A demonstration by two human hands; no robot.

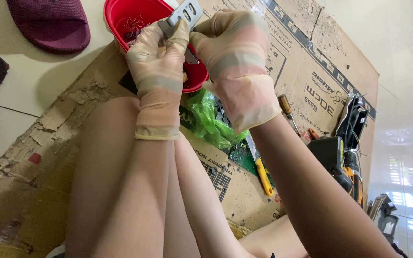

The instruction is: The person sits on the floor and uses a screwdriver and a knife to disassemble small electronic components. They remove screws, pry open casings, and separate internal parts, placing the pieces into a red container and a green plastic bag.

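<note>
From the head camera, we see both gloved hands raised over a red bowl [142,16] that sits on a sheet of cardboard [307,62] spread on the floor. The left hand [158,62] and the right hand [233,52] are both clenched on one small grey metal part [182,14] with slots cut in it, holding it just above the bowl's rim. We judge the step in hand to be working something loose from this part; the next move seems to call for a firm pinch on one side while the other hand pulls or twists, kept over the bowl so that scraps fall inside. Counting what shows: one red bowl, one grey part, one crumpled green plastic bag [211,119], two screwdrivers [288,112], one yellow-handled tool [262,174], one power drill [340,162], and one purple slipper [51,21] near the frame's top left.
</note>
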